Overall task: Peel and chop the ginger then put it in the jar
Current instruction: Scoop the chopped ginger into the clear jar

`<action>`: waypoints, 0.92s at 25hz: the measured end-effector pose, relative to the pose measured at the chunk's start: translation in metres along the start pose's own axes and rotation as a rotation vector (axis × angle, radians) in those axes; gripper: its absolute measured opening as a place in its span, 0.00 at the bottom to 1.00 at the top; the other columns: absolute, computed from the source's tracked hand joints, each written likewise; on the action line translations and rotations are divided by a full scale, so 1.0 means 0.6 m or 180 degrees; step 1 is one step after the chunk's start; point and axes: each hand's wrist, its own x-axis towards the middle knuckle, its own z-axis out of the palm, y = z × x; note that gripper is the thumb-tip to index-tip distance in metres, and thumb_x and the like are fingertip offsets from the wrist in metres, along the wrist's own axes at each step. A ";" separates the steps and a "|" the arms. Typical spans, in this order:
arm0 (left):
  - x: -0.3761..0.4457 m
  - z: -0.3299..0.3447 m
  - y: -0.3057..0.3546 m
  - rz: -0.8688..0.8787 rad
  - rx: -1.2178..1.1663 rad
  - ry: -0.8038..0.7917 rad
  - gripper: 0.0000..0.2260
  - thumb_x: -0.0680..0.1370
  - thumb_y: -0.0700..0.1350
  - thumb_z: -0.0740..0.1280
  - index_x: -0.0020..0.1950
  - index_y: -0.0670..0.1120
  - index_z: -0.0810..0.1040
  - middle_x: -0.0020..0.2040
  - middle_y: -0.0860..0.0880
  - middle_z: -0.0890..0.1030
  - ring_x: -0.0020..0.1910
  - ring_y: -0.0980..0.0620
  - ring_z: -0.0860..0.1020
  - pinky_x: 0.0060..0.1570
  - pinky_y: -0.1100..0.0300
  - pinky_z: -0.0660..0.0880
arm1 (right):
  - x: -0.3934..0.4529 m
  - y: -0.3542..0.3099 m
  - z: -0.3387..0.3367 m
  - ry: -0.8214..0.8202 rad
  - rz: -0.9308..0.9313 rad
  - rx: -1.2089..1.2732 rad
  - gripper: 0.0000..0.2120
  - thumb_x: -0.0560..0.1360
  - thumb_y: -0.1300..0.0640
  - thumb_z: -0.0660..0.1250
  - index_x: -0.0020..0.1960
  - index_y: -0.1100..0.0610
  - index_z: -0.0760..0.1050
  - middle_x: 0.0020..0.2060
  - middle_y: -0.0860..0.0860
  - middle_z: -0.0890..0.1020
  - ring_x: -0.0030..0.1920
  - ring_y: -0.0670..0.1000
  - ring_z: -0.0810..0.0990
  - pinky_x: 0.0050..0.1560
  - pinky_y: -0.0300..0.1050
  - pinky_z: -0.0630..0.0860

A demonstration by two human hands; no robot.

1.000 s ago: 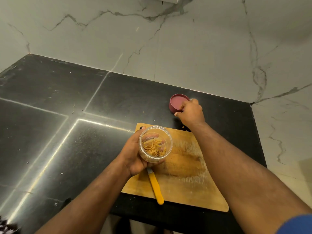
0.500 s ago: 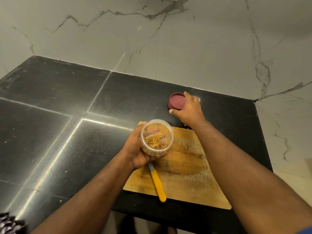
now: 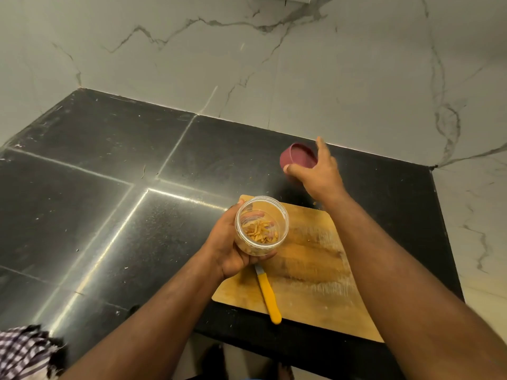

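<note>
Lifted and tipped since a moment ago, the red lid [image 3: 297, 158] now sits tilted in the right hand [image 3: 318, 174], its hollow side facing the camera, where before it lay flat on the counter [image 3: 109, 187] under that hand. Thumb below the rim and fingers [image 3: 321, 145] curled over the far edge pinch the lid between them, just past the far corner of the wooden cutting board [image 3: 310, 270]. The left hand [image 3: 230, 250] holds the clear jar [image 3: 262, 226] over the near-left part of the board, fingers wrapped round its wall, mouth tilted up toward the camera. Chopped ginger [image 3: 260, 233] lies in the bottom of the jar. A knife with a yellow handle [image 3: 267, 296] rests on the board below the jar, its blade partly hidden under the left hand. Black counter tiles meet a marble wall [image 3: 274, 64] behind. A checked cloth [image 3: 22, 352] shows at the lower left corner. Both forearms reach in from the bottom edge, the right one crossing over the board
</note>
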 end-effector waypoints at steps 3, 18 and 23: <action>-0.008 0.008 0.000 -0.0036 -0.0065 -0.0218 0.27 0.80 0.65 0.58 0.66 0.47 0.79 0.60 0.39 0.83 0.57 0.37 0.82 0.62 0.36 0.74 | -0.072 -0.019 -0.052 -0.0791 0.0319 0.1406 0.45 0.68 0.51 0.78 0.77 0.40 0.56 0.68 0.54 0.70 0.62 0.58 0.77 0.54 0.54 0.81; -0.067 0.061 -0.006 0.0063 0.0667 -0.0530 0.36 0.74 0.74 0.58 0.65 0.47 0.79 0.58 0.39 0.83 0.60 0.38 0.80 0.54 0.42 0.79 | -0.230 -0.068 -0.178 -0.2008 -0.1021 -0.0368 0.47 0.65 0.59 0.81 0.74 0.35 0.60 0.70 0.43 0.62 0.67 0.48 0.67 0.54 0.38 0.76; -0.080 0.074 -0.008 0.0135 0.0822 -0.0431 0.38 0.70 0.77 0.60 0.64 0.48 0.79 0.58 0.39 0.83 0.59 0.38 0.81 0.50 0.43 0.80 | -0.233 -0.076 -0.187 -0.2085 -0.0981 -0.0440 0.45 0.65 0.56 0.82 0.71 0.33 0.62 0.66 0.39 0.66 0.64 0.48 0.70 0.51 0.40 0.79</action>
